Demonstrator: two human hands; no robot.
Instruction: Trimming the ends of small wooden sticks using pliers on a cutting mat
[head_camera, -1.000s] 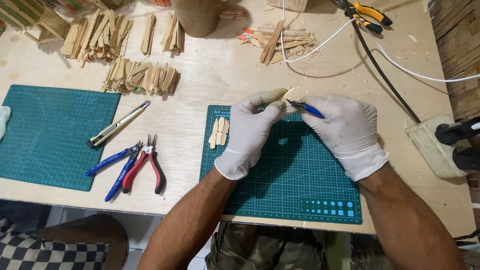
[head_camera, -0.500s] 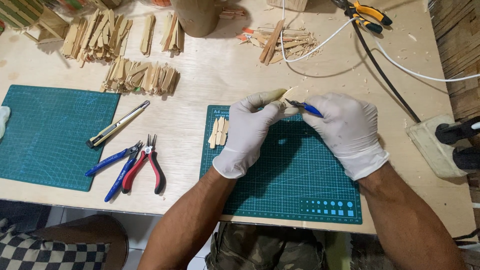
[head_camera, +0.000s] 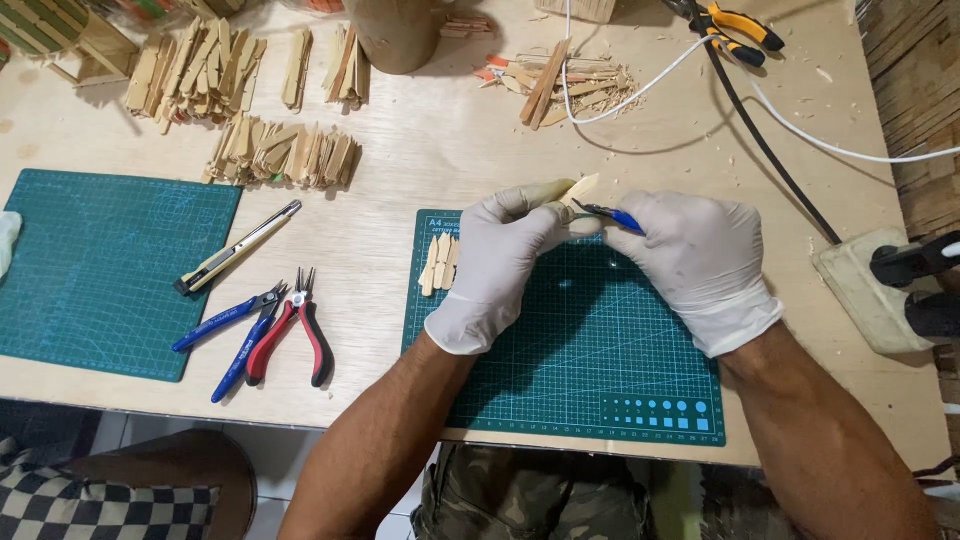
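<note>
Nothing much has shifted since a moment ago: both gloved hands stay raised over the green mat (head_camera: 600, 370). His left hand (head_camera: 500, 262) pinches a wooden stick (head_camera: 580, 188) by its end, and his right hand (head_camera: 700, 265) is closed on blue-handled cutters (head_camera: 608, 213) biting that stick. Cut sticks (head_camera: 440, 262) lie just left of his left hand; open mat lies below both wrists.

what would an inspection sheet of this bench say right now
surface: wooden table, two green mats
job's things: wooden stick, blue cutter, cut pieces on mat
clutter: stick piles, offcuts, knife, blue pliers, red pliers, yellow pliers
grippers: left hand holds stick; right hand holds cutter; both gloved
cables: white and black cross table
surroundings: power strip, checked fabric
</note>
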